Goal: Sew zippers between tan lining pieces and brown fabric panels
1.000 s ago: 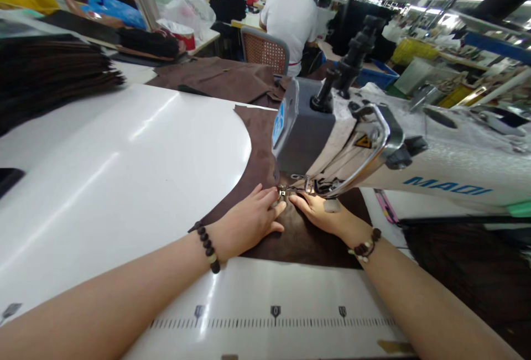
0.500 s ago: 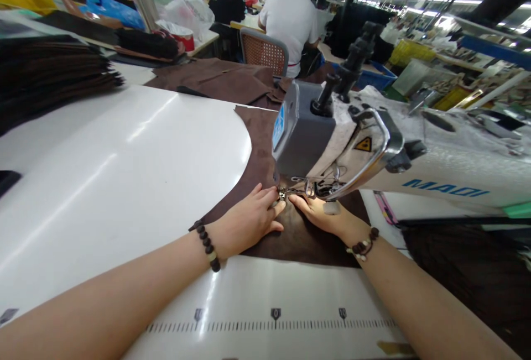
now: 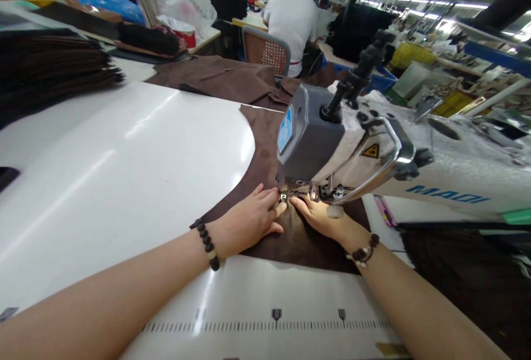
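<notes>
A dark brown fabric piece point(image 3: 265, 133) lies under the head of a sewing machine point(image 3: 315, 128). My left hand point(image 3: 251, 216) rests flat on the fabric, fingers spread, just left of the presser foot point(image 3: 284, 196). On the other side, my right hand point(image 3: 317, 216) lies on the same fabric with its thumb and a finger showing near the foot. The machine head and its parts hide some of the right fingers. Beaded bracelets circle both wrists. The needle itself is too small to make out.
A stack of dark fabric pieces point(image 3: 53, 78) stands on the white table point(image 3: 124, 161) at the left. More brown fabric point(image 3: 219, 78) lies beyond the table edge. Dark fabric point(image 3: 464, 277) lies at the right. A person in a white shirt point(image 3: 290, 22) sits ahead, facing away.
The view has shifted slightly, so the machine head appears a little further right and lower. Both hands keep nearly the same places on the fabric beside the presser foot.
</notes>
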